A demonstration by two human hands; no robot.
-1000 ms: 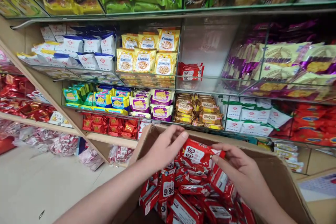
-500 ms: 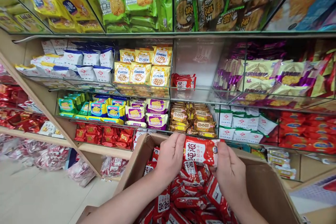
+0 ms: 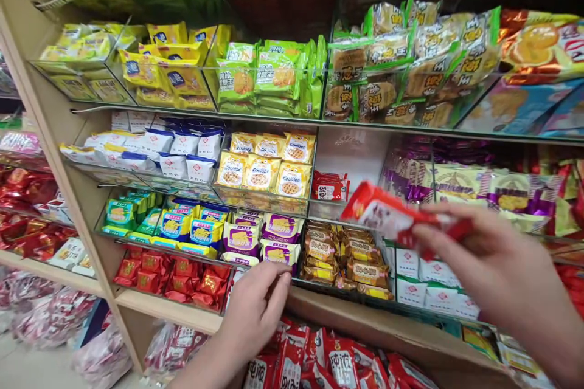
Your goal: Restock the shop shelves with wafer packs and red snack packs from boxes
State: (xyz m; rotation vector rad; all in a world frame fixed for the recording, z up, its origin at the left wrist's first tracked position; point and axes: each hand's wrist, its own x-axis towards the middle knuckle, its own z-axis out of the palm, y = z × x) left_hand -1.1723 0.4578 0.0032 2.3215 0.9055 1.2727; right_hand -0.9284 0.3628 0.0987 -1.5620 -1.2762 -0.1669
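My right hand (image 3: 497, 261) grips a red biscuit packet (image 3: 381, 216) between thumb and fingers, blurred by motion. More red wrapping shows by the fingers; whether it is a second packet is unclear. The held packet is tilted in front of the middle shelf, close to a compartment where a few matching red packets (image 3: 329, 187) stand at the left side. My left hand (image 3: 258, 304) hovers over the near left part of a cardboard box (image 3: 365, 316), its fingers curled together against the thumb, with nothing seen in them. Many red biscuit packets (image 3: 342, 364) lie loose inside the box.
Clear dividers and a front lip bound the shelf compartments. Yellow cookie packets (image 3: 262, 173) sit left of the red ones, purple-and-cream packets (image 3: 460, 185) to the right, brown packets (image 3: 360, 249) below. Green biscuit packets (image 3: 278, 73) fill the shelf above. Bagged goods (image 3: 173, 346) lie at lower left.
Both hands held one red packet over the box; my left hand has let go and moved left and down. My right hand has carried red packaging up and right towards the shelf. The view has tilted up.
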